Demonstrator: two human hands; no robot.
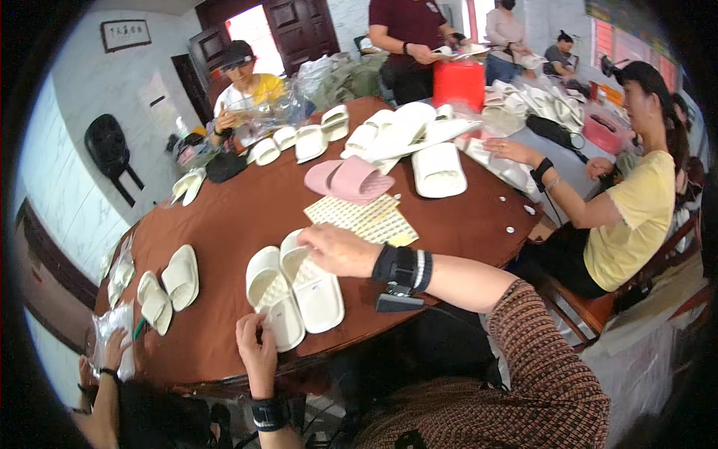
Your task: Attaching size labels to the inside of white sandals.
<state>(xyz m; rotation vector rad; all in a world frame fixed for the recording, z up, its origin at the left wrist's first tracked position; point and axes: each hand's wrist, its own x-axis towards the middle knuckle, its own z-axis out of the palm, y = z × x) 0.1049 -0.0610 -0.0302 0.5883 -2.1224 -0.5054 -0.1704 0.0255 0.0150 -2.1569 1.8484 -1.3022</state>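
On brown tabletop point(232, 217), between hands point(340, 249): cream slippers point(321, 303), dimpled footbeds point(271, 294).

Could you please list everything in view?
Table: one, brown, centre
Near slippers: two, white, table's front edge
Left slippers: two, white, table's left
Pink slippers: two, pink, middle
Sheets: at least two, yellow, middle
Far slippers: many, white, table's far side
Bags: several, clear, left and back
Stool or bin: one, red, behind table
Chair: one, black, left wall
Framed sign: one, white, left wall
Co-workers: six or more, variously dressed, around room
Left hand: one, black wristband, beside near slippers
Right hand: one, black wristband, over near slippers
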